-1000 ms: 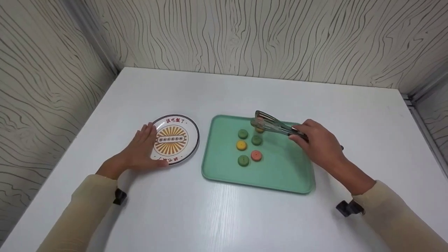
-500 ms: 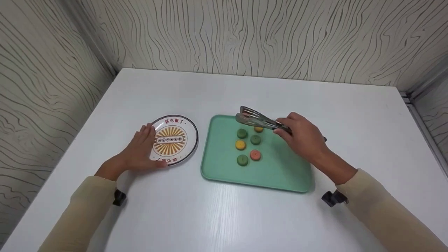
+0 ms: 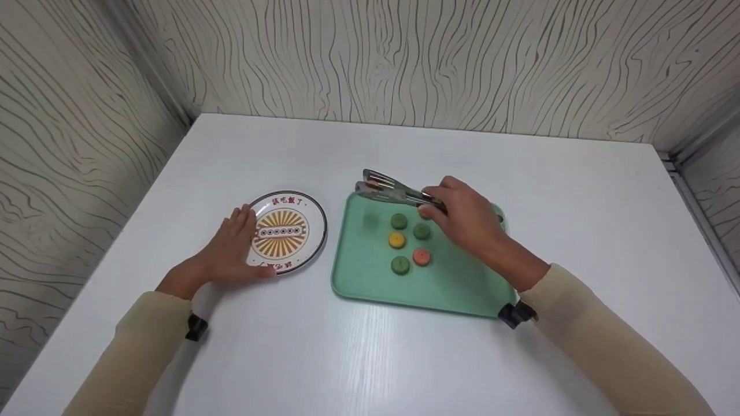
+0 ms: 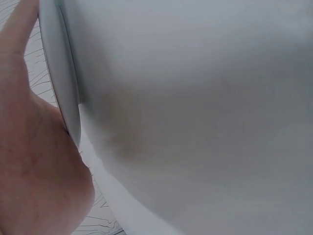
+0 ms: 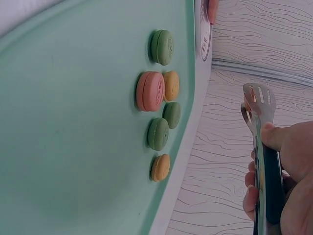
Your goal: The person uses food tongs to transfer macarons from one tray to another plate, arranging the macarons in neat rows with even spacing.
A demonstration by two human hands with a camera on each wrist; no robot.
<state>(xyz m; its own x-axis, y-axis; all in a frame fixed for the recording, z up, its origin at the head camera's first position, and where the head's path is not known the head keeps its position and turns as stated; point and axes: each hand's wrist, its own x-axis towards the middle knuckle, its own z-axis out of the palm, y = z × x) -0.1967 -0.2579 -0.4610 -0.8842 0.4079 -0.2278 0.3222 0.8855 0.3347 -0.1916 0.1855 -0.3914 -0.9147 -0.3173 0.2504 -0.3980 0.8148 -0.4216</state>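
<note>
My right hand [image 3: 465, 216] grips a pair of metal tongs [image 3: 399, 192], thumb on one arm and fingers curled round the other side. Between the tong tips a pinkish macaron [image 5: 250, 100] shows, mostly hidden by the slotted heads. The tongs hang above the far left of a green tray [image 3: 451, 292]. On the tray lie several macarons: green ones [image 3: 400, 265], yellow ones [image 3: 396, 240] and a pink one [image 3: 421, 256]. My left hand [image 3: 228, 251] rests at the left rim of a white patterned plate [image 3: 315, 231], fingers straight and thumb at its near edge.
The white table [image 3: 277, 346] stands against panels with a wood-grain line pattern [image 3: 370, 63] at the back and sides. A strip of bare table separates the plate from the tray.
My right hand has carried the tongs and the pinkish macaron leftward, from over the tray's far middle to its far left corner. My left hand and the plate have stayed put.
</note>
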